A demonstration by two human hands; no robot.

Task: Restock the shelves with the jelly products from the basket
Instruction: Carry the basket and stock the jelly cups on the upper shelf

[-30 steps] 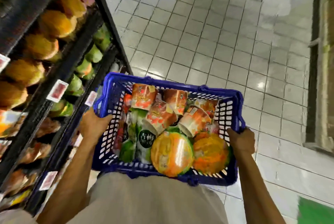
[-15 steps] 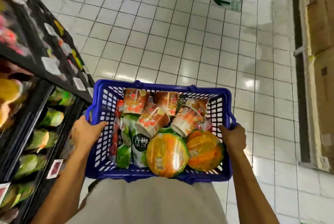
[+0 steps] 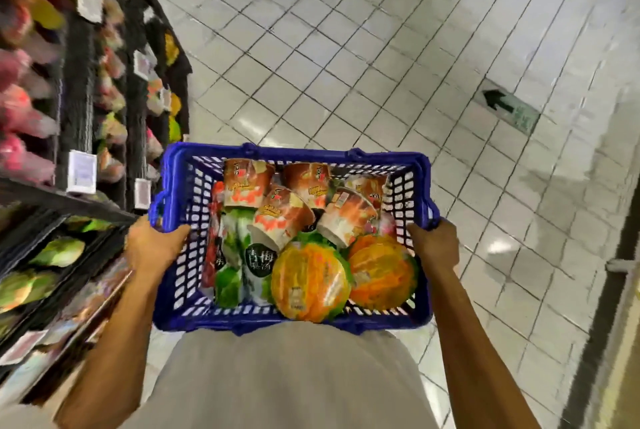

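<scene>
- Store aisle, white tiled floor [image 3: 346, 47]; logged from the head view.
- Left hand [image 3: 152, 248]: fingers curled over the left rim of the basket [image 3: 298, 151], gripping it.
- Right hand [image 3: 433, 248]: gripping the right rim the same way, so I have no hand free.
- Basket: blue and slotted, held against the waist and off the floor.
- Contents: jelly cups [image 3: 280, 217] tipped over at the far end, green pouches [image 3: 258, 262] on the left, and round orange packs [image 3: 310, 281] nearest me. I judge that nothing is shelved yet.
- Step in hand: carry the basket to the shelves [image 3: 79, 82]. I keep it level so the cups do not roll, and I free one hand before picking.
- Edges: the basket's left corner is near the shelf lip and its price tags [image 3: 81, 172], so I mind that side.
- Room to move: ahead and rightward over the tiles, towards the green arrow marker [image 3: 509, 108].
</scene>
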